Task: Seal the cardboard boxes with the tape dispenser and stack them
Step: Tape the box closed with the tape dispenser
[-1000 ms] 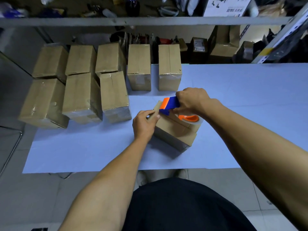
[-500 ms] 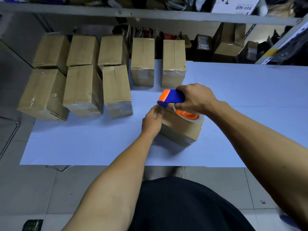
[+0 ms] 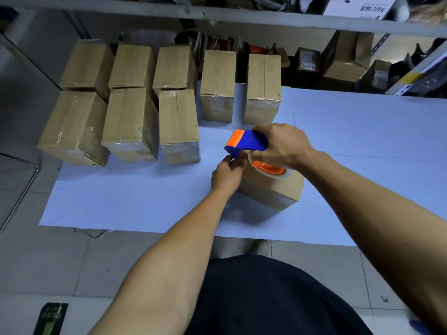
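A small cardboard box (image 3: 273,192) lies on the pale blue table (image 3: 135,201) in front of me. My right hand (image 3: 281,147) grips the blue and orange tape dispenser (image 3: 246,142) just above the box's far left end, its roll of clear tape (image 3: 271,169) resting over the box top. At that same end my left hand (image 3: 227,174) has its fingers curled right under the dispenser's nose; what they pinch is hidden. Several taped cardboard boxes (image 3: 177,125) stand in rows at the table's far left.
Two more boxes (image 3: 262,89) stand upright behind the work spot. A cluttered metal shelf (image 3: 314,22) runs along the back, with cartons and bags under it. The table's near edge lies just ahead of my body, with tiled floor below.
The dispenser has lifted a little and moved toward the box's far left end. My left hand followed up to its nose. The camera has tilted slightly.
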The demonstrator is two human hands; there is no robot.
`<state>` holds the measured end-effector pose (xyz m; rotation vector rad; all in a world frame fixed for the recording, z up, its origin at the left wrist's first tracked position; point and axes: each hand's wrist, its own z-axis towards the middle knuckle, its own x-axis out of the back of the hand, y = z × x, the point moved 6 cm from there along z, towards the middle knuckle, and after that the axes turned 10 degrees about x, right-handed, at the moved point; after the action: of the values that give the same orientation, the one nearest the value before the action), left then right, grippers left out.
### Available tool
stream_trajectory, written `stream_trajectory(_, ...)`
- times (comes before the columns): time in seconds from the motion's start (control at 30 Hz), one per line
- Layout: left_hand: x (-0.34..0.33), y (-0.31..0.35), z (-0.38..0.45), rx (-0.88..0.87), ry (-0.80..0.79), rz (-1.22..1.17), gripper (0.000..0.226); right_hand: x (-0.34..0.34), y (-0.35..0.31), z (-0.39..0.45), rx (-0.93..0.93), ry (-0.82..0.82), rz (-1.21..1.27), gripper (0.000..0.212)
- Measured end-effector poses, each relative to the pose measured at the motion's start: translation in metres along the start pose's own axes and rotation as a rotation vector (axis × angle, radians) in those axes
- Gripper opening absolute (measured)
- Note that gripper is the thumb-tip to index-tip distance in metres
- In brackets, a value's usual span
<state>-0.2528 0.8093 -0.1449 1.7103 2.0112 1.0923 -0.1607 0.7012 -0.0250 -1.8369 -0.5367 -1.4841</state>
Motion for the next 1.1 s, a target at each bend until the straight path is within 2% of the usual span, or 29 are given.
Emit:
stream_trajectory(0.1, 0.008, -0.006, -0.001, 0.071, -0.082, -0.272, 0.016, 0.0, 0.006, -0.002, 0.015, 0.018, 0.004, 0.052)
stream_trajectory(0.17, 0.016, -0.007, 0.002, 0.125, -0.057, -0.369, 0.017, 0.001, 0.01, -0.005, 0.017, 0.044, 0.027, 0.055)
stream_trajectory(0.27, 0.023, 0.003, 0.006, 0.161, 0.021, -0.367, 0.022, 0.0, 0.011, -0.01, 0.033, 0.056, 0.054, 0.068)
stream_trajectory(0.4, 0.026, 0.016, 0.015, 0.205, -0.065, -0.314, 0.041, 0.001, 0.01, -0.015, 0.053, 0.065, 0.078, 0.075)
stream_trajectory(0.53, 0.037, 0.025, 0.018, 0.096, 0.009, -0.25, 0.031, 0.0, 0.01, -0.018, 0.065, 0.083, 0.081, 0.077)
stream_trajectory(0.7, 0.03, 0.03, 0.013, 0.224, -0.224, -0.246, 0.042, 0.001, 0.011, -0.021, 0.062, 0.101, 0.088, 0.076)
stream_trajectory(0.9, 0.025, 0.031, 0.008, 0.333, -0.354, -0.38, 0.033, 0.001, 0.011, -0.02, 0.07, 0.104, 0.071, 0.075)
stream_trajectory(1.0, 0.025, 0.029, 0.008, 0.335, -0.362, -0.415, 0.019, 0.001, 0.012, -0.02, 0.074, 0.098, 0.074, 0.077)
stream_trajectory(1.1, 0.03, 0.034, 0.01, 0.28, -0.325, -0.427, 0.015, 0.001, 0.013, -0.02, 0.076, 0.093, 0.077, 0.075)
